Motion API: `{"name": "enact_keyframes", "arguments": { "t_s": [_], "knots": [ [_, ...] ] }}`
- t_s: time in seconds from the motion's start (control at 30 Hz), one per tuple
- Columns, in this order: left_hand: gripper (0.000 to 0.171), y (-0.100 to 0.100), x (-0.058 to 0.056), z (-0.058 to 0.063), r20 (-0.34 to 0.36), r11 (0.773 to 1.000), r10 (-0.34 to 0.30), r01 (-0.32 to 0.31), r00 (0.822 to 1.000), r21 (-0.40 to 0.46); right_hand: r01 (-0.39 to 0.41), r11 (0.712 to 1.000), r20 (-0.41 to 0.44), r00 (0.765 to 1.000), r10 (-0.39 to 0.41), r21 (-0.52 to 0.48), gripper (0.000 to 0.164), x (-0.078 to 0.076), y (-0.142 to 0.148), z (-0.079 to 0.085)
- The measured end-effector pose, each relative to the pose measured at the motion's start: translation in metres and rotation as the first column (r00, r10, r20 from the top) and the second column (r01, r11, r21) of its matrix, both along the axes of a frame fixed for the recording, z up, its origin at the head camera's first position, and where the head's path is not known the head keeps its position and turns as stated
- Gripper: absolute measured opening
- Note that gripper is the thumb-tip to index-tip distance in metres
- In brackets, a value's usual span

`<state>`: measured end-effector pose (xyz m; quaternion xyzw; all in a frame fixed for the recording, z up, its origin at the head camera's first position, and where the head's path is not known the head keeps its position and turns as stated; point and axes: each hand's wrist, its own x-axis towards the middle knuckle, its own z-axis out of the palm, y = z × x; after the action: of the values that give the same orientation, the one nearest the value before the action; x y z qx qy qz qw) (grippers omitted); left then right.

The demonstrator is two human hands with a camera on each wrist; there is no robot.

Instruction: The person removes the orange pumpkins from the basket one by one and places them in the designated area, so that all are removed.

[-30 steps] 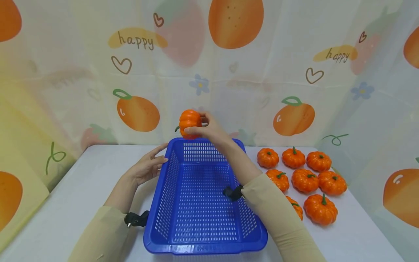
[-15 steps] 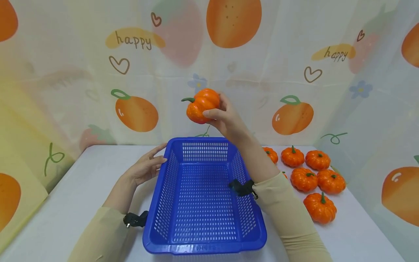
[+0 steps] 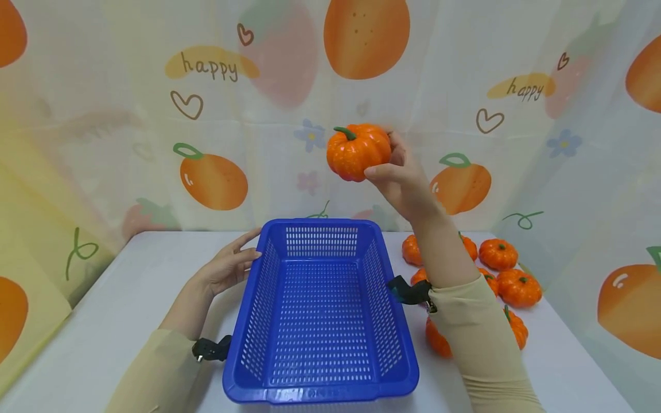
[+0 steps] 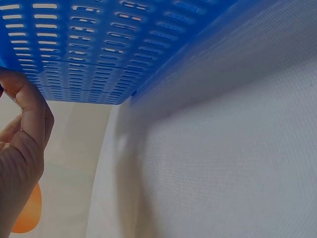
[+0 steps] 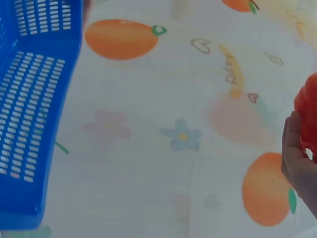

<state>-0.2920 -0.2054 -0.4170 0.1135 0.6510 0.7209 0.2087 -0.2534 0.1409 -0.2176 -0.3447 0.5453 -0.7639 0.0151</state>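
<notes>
My right hand (image 3: 405, 180) grips an orange pumpkin (image 3: 358, 152) with a green stem, held up in front of the curtain above the back right of the blue plastic basket (image 3: 320, 393). The thumb lies across the pumpkin's lower front and the fingers go behind it. At the right edge of the right wrist view, part of the pumpkin (image 5: 308, 116) shows beside the fingers. My left hand (image 3: 227, 267) holds the basket's left rim near the back corner, thumb at the rim. In the left wrist view the hand (image 4: 27, 114) bends up to the basket's slotted side (image 4: 99, 44).
Several more orange pumpkins (image 3: 520, 288) stand on the white table (image 3: 573, 367) at the right, partly hidden by the right forearm. The basket's slotted bottom (image 3: 320, 321) shows bare. A fruit-patterned curtain (image 3: 289, 172) hangs behind the table. Dark wrist straps (image 3: 410, 291) sit on both wrists.
My right hand has lifted the pumpkin and carried it right from the basket's back left edge, turning its stem toward the camera. The left hand and basket stay in place.
</notes>
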Motion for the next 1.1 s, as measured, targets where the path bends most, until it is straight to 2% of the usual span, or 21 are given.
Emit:
{"name": "enact_keyframes", "arguments": {
  "t_s": [0.27, 0.5, 0.73, 0.83, 0.97, 1.1],
  "knots": [
    [0.077, 0.000, -0.001, 0.003, -0.010, 1.000, 0.002, -0.002, 1.000, -0.013, 0.047, 0.999, -0.061, 0.997, -0.048, -0.019, 0.059, 0.008, 0.036, 0.016],
    [0.078, -0.001, 0.000, 0.002, -0.015, 1.000, 0.003, -0.003, 1.000, -0.012, 0.010, 1.000, -0.114, 0.993, -0.013, -0.024, 0.067, 0.009, 0.073, 0.019],
    [0.076, -0.002, -0.001, 0.002, -0.009, 1.000, -0.008, 0.008, 1.000, 0.010, -0.053, 0.996, -0.060, 0.997, 0.049, -0.076, 0.068, 0.009, 0.118, 0.008],
    [0.075, -0.001, -0.001, 0.003, -0.010, 0.999, -0.021, 0.021, 1.000, 0.027, -0.135, 0.987, -0.069, 0.989, 0.129, -0.084, 0.067, 0.010, 0.143, 0.002],
    [0.075, 0.000, -0.001, 0.002, -0.006, 0.999, -0.027, 0.027, 1.000, 0.033, -0.227, 0.973, -0.099, 0.970, 0.222, -0.039, 0.066, 0.014, 0.182, -0.008],
    [0.075, 0.000, -0.001, 0.002, -0.003, 0.999, -0.026, 0.026, 1.000, 0.036, -0.167, 0.985, -0.102, 0.980, 0.171, 0.053, 0.068, 0.025, 0.222, -0.020]
  ]
}}
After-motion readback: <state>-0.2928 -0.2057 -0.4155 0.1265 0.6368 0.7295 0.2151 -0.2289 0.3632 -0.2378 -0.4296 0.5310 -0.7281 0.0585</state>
